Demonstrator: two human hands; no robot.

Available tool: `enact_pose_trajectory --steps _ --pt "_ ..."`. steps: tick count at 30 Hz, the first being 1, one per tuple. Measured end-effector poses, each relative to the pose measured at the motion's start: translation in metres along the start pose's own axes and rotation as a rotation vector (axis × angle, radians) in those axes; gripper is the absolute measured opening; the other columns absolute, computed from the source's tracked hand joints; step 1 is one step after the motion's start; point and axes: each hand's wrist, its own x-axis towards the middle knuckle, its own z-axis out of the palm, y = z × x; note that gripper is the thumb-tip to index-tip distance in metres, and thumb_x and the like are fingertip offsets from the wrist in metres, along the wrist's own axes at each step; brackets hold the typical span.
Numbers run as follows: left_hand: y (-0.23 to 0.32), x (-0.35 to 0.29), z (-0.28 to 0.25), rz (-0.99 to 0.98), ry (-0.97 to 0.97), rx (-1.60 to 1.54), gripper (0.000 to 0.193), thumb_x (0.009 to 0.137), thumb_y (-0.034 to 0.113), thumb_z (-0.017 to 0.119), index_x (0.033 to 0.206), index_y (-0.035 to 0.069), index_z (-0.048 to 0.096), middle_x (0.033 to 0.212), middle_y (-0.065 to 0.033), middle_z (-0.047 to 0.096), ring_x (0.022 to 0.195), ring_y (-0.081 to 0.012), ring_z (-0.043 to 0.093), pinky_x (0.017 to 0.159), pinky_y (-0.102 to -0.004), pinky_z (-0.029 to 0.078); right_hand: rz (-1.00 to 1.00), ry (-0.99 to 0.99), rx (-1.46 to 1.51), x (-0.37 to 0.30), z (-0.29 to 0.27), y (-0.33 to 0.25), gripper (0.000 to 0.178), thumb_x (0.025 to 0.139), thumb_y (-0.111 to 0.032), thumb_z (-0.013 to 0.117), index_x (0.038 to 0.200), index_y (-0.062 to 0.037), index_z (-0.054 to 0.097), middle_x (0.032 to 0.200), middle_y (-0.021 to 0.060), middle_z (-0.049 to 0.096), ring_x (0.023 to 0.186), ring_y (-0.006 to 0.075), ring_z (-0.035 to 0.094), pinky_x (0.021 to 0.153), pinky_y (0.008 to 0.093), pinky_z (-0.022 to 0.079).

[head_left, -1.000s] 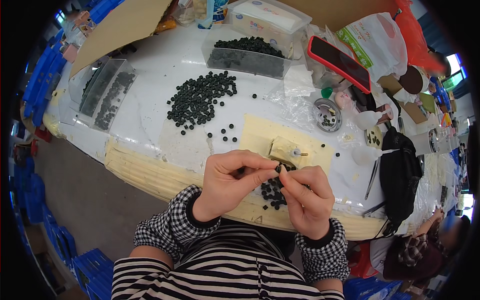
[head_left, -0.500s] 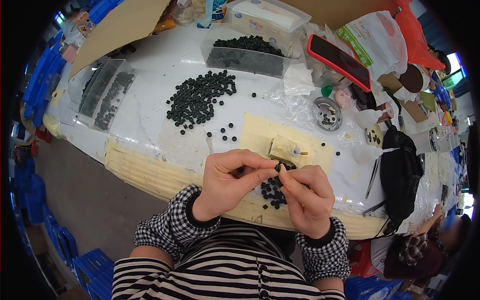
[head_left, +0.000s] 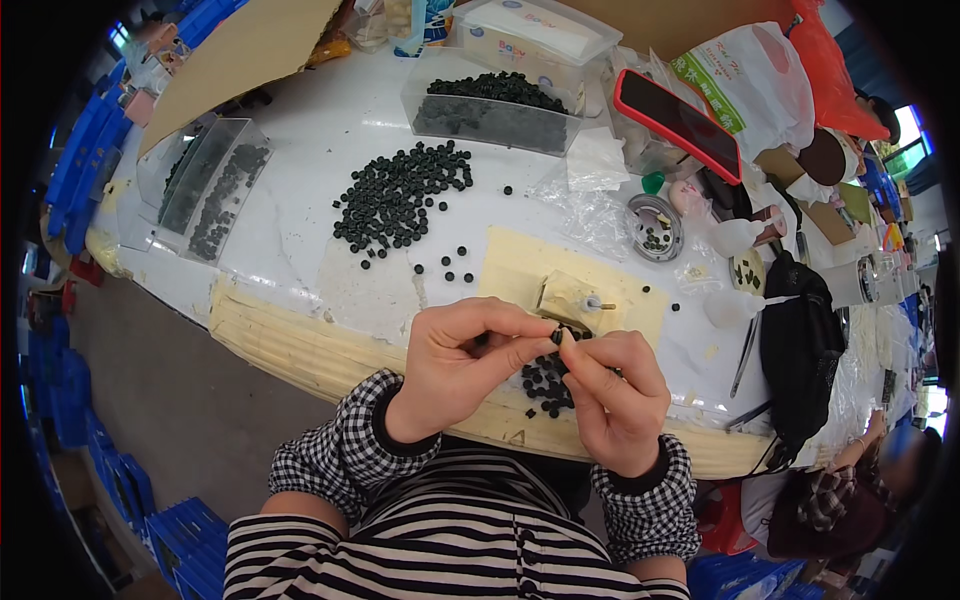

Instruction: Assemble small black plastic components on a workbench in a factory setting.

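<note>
My left hand (head_left: 455, 368) and my right hand (head_left: 618, 392) meet over the table's near edge, fingertips almost touching. Between them they pinch a small black round part (head_left: 557, 338), thumb and forefinger of each hand closed on it. Its finer shape is partly hidden by the fingers. Below lies a small heap of similar black parts (head_left: 545, 385), partly covered by my right hand. Just beyond my fingertips, a cream-coloured block (head_left: 566, 297) with a metal pin sits on a yellow sheet (head_left: 508, 262).
A larger pile of black parts (head_left: 395, 195) lies left of centre. Behind it stands a clear box (head_left: 490, 128) of the same parts; another clear bin (head_left: 218, 205) is at left. At right are a red-cased phone (head_left: 680, 122), round tin (head_left: 656, 228), black pouch (head_left: 800, 340) and tweezers (head_left: 745, 355).
</note>
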Motion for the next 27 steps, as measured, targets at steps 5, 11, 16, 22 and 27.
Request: enact_pose_trajectory --steps 5,11,16,22,27 --pt "-0.0009 0.0000 -0.0002 -0.004 0.001 0.002 0.017 0.082 -0.004 0.071 0.099 0.000 0.073 0.082 -0.0008 0.066 0.060 -0.0002 0.043 0.053 -0.0164 0.033 0.000 -0.010 0.007 0.0004 -0.0004 0.0002 0.043 0.072 0.005 0.072 0.114 -0.0037 0.069 0.090 0.0048 0.063 0.073 0.0203 0.054 0.063 0.0298 0.045" --pt "-0.0014 -0.0002 -0.0003 0.001 0.000 0.011 0.018 0.082 -0.004 0.071 0.099 0.000 0.073 0.083 -0.0016 0.067 0.060 -0.0002 0.043 0.053 -0.0163 0.033 0.002 -0.003 0.010 0.0008 -0.0003 -0.0001 0.043 0.072 0.005 0.072 0.115 -0.0037 0.069 0.090 0.0047 0.063 0.072 0.0201 0.054 0.063 0.0295 0.045" --pt "-0.0009 -0.0003 -0.0004 0.025 -0.013 0.023 0.020 0.082 -0.005 0.070 0.101 0.000 0.072 0.086 -0.0030 0.067 0.062 -0.0008 0.045 0.054 -0.0165 0.034 0.002 0.005 0.006 0.0010 -0.0011 -0.0011 0.044 0.072 0.005 0.072 0.115 -0.0038 0.069 0.089 0.0047 0.063 0.072 0.0199 0.054 0.063 0.0293 0.045" --pt "0.0012 0.0007 0.0000 0.029 -0.027 0.016 0.021 0.082 -0.007 0.069 0.102 0.000 0.072 0.088 -0.0049 0.068 0.066 -0.0026 0.050 0.058 -0.0170 0.039 -0.003 0.008 0.007 0.0016 -0.0014 -0.0011 0.045 0.071 0.005 0.073 0.115 -0.0042 0.069 0.090 0.0048 0.063 0.073 0.0198 0.054 0.064 0.0292 0.045" --pt "0.0025 0.0013 -0.0002 0.048 -0.033 0.017 0.021 0.083 -0.007 0.068 0.102 -0.001 0.072 0.091 -0.0074 0.069 0.073 -0.0065 0.059 0.064 -0.0188 0.045 0.002 0.008 0.012 0.0014 -0.0007 -0.0015 0.044 0.071 0.005 0.072 0.115 -0.0041 0.069 0.090 0.0050 0.063 0.073 0.0198 0.054 0.064 0.0293 0.045"
